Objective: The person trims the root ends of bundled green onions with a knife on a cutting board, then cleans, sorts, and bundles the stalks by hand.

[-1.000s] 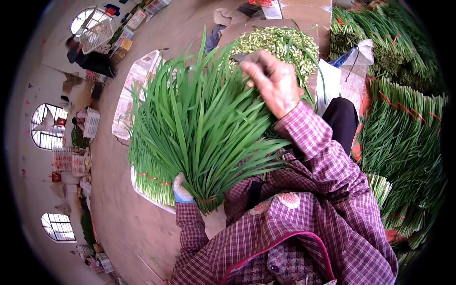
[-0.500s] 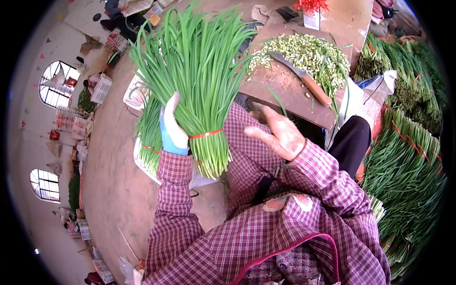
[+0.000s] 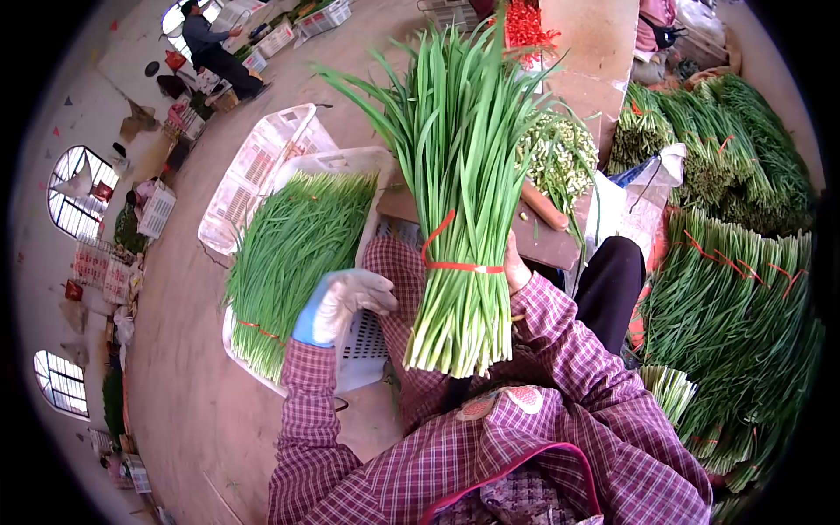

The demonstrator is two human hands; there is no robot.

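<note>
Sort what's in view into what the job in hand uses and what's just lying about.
Likely the job's:
green bundle, in the right hand
gloved left hand
white crate of bundled greens
red strands
knife

Seemingly lying about:
cut stem pieces
pale crate beyond

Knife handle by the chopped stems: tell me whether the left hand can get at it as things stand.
Probably not directly: the left hand looks empty, but the tied bunch, held by the right hand, stands across the way to the knife handle.

Green leafy bunch, red-banded.
</note>
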